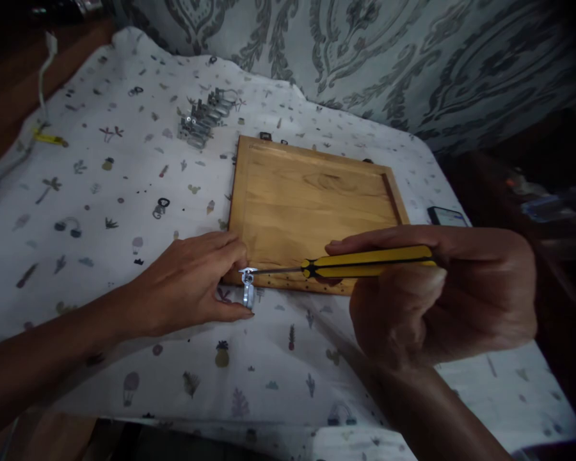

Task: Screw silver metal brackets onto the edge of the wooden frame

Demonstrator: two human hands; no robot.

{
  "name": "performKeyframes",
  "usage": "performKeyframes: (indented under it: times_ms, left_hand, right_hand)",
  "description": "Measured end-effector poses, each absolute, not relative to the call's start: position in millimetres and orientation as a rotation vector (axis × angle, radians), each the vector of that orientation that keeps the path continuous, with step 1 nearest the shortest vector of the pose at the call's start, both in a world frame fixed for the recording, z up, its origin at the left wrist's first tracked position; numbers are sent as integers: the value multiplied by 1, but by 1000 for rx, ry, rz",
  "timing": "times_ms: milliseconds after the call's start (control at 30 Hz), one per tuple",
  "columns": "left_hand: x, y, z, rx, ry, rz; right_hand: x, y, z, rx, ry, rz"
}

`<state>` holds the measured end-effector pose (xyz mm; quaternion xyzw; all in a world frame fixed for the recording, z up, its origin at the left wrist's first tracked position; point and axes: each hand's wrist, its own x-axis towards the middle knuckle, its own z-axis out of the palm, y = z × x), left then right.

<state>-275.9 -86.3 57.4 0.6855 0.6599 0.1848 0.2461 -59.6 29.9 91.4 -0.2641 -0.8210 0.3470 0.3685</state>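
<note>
One screwdriver (350, 263), tip indistinct

The board (312, 198) is lying on the cloth (100, 256), a row of hinges (204, 121) is sitting behind it to the left, and the phone (446, 216) is resting off to its right. Down at the front left corner, one hinge (248, 294) is sitting at the board's edge, the left hand (182, 282) is holding it from the left, and the screwdriver (372, 261) is coming across from the right hand (436, 301).
</note>
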Motion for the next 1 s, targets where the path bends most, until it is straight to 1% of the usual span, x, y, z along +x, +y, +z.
performKeyframes:
  times_ms: [100, 233, 333, 667, 867, 1000]
  left_hand:
    - [-275, -87, 56, 1884, 1802, 530]
    - [-275, -87, 57, 1885, 1806, 551]
    - [-275, -86, 58, 1875, 1794, 542]
    - [-275, -84, 62, 1848, 1789, 507]
    - [-278, -88, 50, 1895, 1754, 677]
    - [-279, -90, 47, 1890, 1750, 683]
  right_hand:
    - [-68, 26, 89, -622, -2036, 604]
    - [-77, 19, 89, -686, -2053, 531]
    - [-74, 18, 91, -655, -2070, 617]
    - [-81, 17, 99, -470, -1981, 1067]
    - [-86, 18, 113, -459, -2040, 1151]
    - [-91, 20, 115, -407, -2018, 1196]
